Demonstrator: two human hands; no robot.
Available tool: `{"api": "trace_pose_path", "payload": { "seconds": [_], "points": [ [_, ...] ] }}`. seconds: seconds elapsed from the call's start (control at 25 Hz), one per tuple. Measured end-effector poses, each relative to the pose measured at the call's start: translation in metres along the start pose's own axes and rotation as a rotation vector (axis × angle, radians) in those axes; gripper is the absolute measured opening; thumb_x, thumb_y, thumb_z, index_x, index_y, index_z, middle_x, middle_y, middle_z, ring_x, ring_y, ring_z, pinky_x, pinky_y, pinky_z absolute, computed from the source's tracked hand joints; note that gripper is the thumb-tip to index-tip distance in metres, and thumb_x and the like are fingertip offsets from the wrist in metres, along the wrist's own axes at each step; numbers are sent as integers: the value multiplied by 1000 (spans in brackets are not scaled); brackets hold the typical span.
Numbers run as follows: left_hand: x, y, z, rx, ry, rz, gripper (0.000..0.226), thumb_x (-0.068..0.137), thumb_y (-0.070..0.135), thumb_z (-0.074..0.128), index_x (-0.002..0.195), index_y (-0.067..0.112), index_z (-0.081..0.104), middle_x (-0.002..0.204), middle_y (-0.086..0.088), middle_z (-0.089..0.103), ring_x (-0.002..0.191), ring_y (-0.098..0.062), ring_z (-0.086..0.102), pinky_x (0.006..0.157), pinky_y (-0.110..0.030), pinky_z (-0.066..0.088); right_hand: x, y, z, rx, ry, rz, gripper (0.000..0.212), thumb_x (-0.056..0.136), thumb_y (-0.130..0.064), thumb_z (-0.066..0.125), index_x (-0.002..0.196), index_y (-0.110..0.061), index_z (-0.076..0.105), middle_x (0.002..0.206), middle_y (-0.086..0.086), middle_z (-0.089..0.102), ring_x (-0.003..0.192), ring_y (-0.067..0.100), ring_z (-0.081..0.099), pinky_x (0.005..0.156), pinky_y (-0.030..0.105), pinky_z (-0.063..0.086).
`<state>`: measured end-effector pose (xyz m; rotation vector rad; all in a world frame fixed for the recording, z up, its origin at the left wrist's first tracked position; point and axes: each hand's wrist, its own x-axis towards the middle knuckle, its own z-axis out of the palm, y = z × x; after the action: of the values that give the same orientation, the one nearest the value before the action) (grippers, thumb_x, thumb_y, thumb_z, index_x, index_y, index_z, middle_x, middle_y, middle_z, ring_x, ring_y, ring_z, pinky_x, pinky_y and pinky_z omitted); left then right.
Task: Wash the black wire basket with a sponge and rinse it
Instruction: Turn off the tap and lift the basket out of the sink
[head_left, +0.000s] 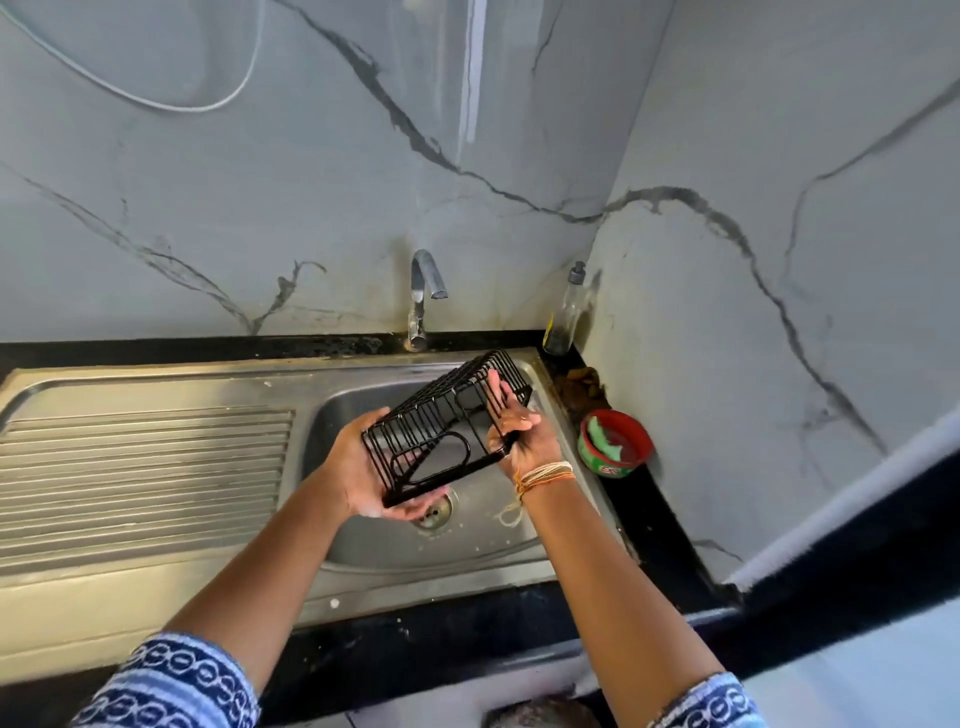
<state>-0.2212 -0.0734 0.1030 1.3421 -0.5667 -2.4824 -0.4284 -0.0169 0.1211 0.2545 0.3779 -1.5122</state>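
I hold the black wire basket (441, 421) tilted over the steel sink basin (363, 540), its far end raised toward the tap. My left hand (358, 478) lies palm up under the basket's near lower end, with the fingers stretched out beneath it. My right hand (522, 434) grips the basket's right rim, some fingers reaching up along the wires. A green scrub pad (602, 441) lies in a red soap tub (631, 441) on the counter to the right; neither hand touches it.
The tap (423, 291) stands behind the basin and no water runs from it. A clear pump bottle (566, 312) is in the back right corner. The ribbed drainboard (140, 467) lies to the left, and marble walls close in the back and right.
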Motion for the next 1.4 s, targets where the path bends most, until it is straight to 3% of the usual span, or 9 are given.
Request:
{"api": "trace_pose_path", "payload": {
  "seconds": [0.16,0.24,0.44,0.64,0.72,0.88,1.04,1.24,1.4],
  "points": [
    [-13,-22,17,6,73,169,50,61,58,64,86,14,64,86,-18,66,65,-23,56,59,-24,40,-24,-2,2,-520,331,-87,25,99,-27,42,120,-37,52,52,4,63,33,11,55,34,18,47],
    [-17,-27,23,58,99,197,44,59,53,68,82,16,62,85,-15,63,63,-22,55,63,-26,43,-42,4,5,-893,447,-96,32,89,-50,52,100,-23,64,70,8,68,59,21,66,60,29,59],
    [-37,-25,33,202,162,301,64,54,50,75,106,16,59,93,-12,59,78,-26,62,67,-32,48,-74,3,21,-1277,360,-156,79,72,-69,61,138,-31,41,137,10,42,118,31,52,103,49,43],
    [-51,-29,32,424,316,256,60,52,64,61,84,14,54,66,-3,47,50,-15,41,46,-20,31,-63,20,-6,-1196,485,-139,73,53,-61,72,117,-29,57,100,11,61,69,21,57,58,28,47],
    [-55,-30,28,468,297,177,54,58,66,57,74,14,49,64,-1,43,49,-13,35,46,-19,28,-57,25,-18,-1199,514,-53,82,48,-57,73,120,-24,57,111,13,59,71,24,59,56,28,50],
    [-52,-30,22,519,306,398,67,78,55,52,131,14,44,99,-13,56,81,-22,56,68,-32,44,-55,36,-19,-1118,425,-242,55,70,-50,71,116,-25,57,84,11,60,64,22,60,59,32,51],
    [-61,-22,23,532,437,241,76,67,64,54,122,12,52,113,-15,55,87,-27,56,83,-40,44,-63,45,-11,-1130,486,20,39,75,-49,64,90,-14,58,78,9,59,66,22,57,61,31,52],
    [-64,-19,10,527,407,445,60,87,51,49,137,17,43,141,-20,41,121,-35,49,89,-39,49,-65,69,-1,-1098,470,-25,37,84,-45,63,102,-16,48,96,13,51,78,28,59,69,37,54],
    [-76,-14,-41,440,391,484,64,78,64,56,129,25,50,114,-15,55,89,-23,54,66,-29,45,-42,103,13,-1109,346,-69,65,79,-49,68,135,-25,44,137,13,37,81,17,45,73,31,46]
  ]
}}
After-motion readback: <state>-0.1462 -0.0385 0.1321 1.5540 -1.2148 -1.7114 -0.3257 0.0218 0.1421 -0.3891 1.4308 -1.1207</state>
